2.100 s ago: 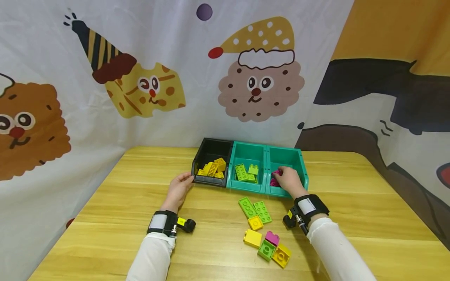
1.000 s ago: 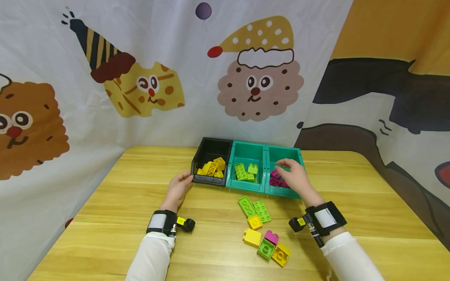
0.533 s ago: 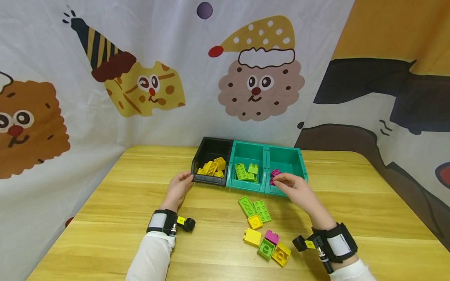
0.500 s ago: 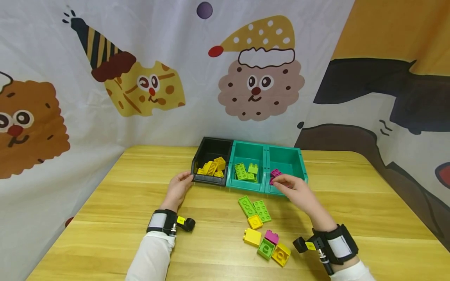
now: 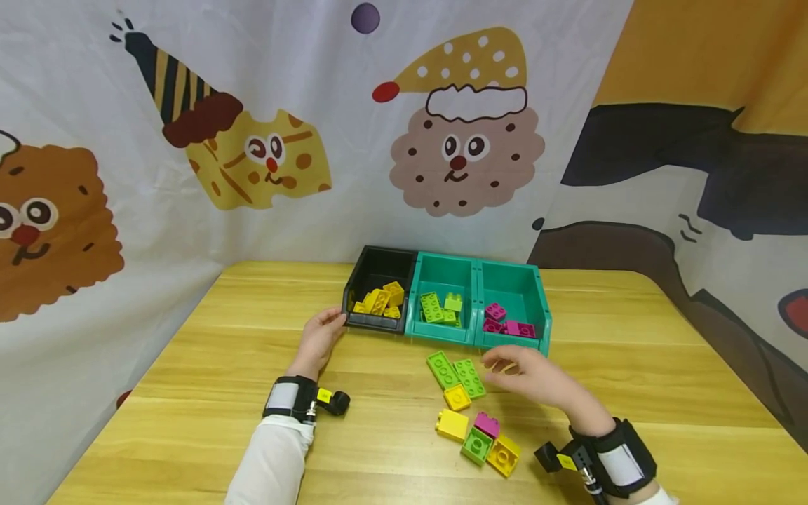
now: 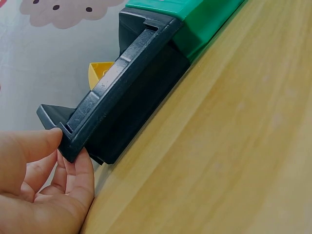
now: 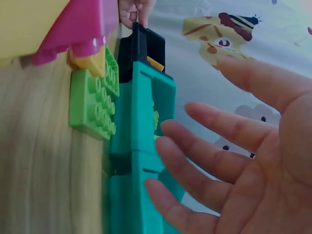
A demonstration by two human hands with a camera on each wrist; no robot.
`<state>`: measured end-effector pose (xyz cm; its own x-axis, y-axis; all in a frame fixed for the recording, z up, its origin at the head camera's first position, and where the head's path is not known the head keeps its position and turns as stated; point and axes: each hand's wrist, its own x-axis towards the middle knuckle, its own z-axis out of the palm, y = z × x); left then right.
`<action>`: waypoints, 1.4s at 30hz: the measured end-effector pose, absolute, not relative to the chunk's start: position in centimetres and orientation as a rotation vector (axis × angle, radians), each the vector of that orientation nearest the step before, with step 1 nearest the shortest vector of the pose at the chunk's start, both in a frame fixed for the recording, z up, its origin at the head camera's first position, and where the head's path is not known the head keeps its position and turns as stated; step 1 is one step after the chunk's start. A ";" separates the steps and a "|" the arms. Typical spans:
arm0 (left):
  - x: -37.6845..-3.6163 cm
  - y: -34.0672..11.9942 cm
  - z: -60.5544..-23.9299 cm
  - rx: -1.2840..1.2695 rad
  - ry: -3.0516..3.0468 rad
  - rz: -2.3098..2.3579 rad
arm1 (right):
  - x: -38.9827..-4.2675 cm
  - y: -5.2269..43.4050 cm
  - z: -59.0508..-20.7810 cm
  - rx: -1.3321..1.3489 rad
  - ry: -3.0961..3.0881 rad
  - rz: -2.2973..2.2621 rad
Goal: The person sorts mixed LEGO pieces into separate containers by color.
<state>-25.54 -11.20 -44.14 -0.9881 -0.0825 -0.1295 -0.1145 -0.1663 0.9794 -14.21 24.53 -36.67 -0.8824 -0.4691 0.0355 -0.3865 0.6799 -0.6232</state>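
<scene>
My left hand [image 5: 318, 345] pinches the front left corner of the black bin [image 6: 122, 73], thumb on the rim and fingers beneath, as the left wrist view shows. My right hand [image 5: 533, 382] hovers over the table in front of the right teal bin [image 5: 514, 344], its fingers spread and holding nothing in the right wrist view. Just left of its fingertips lie a flat lime green brick [image 5: 469, 379], another green brick [image 5: 444, 369] and a small yellow brick [image 5: 457, 398]. Nearer me are a magenta brick [image 5: 487, 424], a green brick [image 5: 477, 446] and yellow bricks [image 5: 452, 425].
Three joined bins stand at the back of the wooden table [image 5: 208, 400]. The black one holds yellow bricks [image 5: 380, 301], the middle teal bin [image 5: 442, 337] green bricks [image 5: 432, 307], the right one magenta bricks [image 5: 495, 311]. A printed cloth [image 5: 353, 210] hangs behind.
My right hand has come out of the right teal bin, back toward me and down over the table, leaving magenta bricks in view there. My left hand stays at the black bin's corner.
</scene>
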 end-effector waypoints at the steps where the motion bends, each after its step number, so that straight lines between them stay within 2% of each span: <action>1: -25.6 -11.2 -44.1 -0.237 2.014 2.371 | -14.1 24.5 -36.6 -0.727 2.749 -0.956; 18: -25.6 -11.2 -44.1 -0.235 2.007 2.378 | -12.5 22.1 -36.6 -0.918 2.587 -0.641; 42: -25.5 -11.2 -44.2 -0.231 2.018 2.375 | -12.6 21.3 -37.5 -0.784 2.542 -0.659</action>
<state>-25.54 -11.21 -44.22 -0.9890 -0.0823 -0.1232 -0.1083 -0.1660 0.9802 -12.61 21.32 -37.52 -0.7635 -0.6035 -0.2300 -0.4156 0.7318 -0.5402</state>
